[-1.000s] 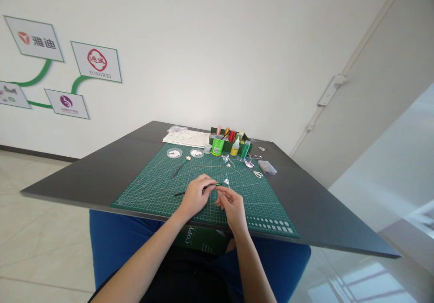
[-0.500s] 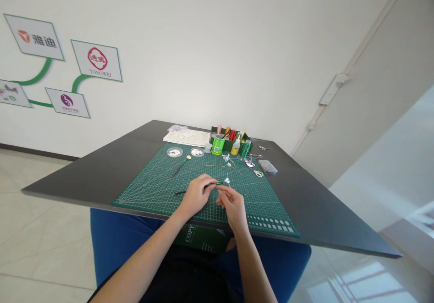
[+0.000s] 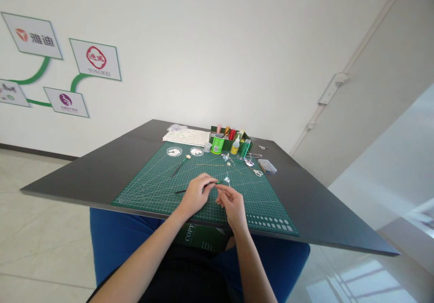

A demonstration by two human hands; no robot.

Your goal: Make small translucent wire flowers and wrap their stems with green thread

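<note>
My left hand (image 3: 197,192) is closed around a slim dark stick (image 3: 180,191), whose green-wrapped end (image 3: 219,182) pokes out past the fingertips. Thumb and fingers of my right hand (image 3: 233,205) are pinched together right by that green end; what lies between them, perhaps a thread, is too small to make out. Just beyond the fingertips is a small pale, shiny petal-like piece (image 3: 227,179). Both hands are over the green cutting mat (image 3: 145,190). Another dark stick (image 3: 176,171) with a cream flower-like tip (image 3: 188,157) lies farther left on the mat.
Along the back stand two shallow dishes (image 3: 174,151), a bright green can (image 3: 217,145), a glue bottle (image 3: 235,146) and a dark green box (image 3: 230,136) of thread spools. White-handled scissors (image 3: 257,173) and a clear plastic case (image 3: 267,166) lie right. White sheets (image 3: 186,137) rest back left.
The whole view has shifted very slightly. Both hands keep nearly the same place and grip, with the green-wrapped end still between them.
</note>
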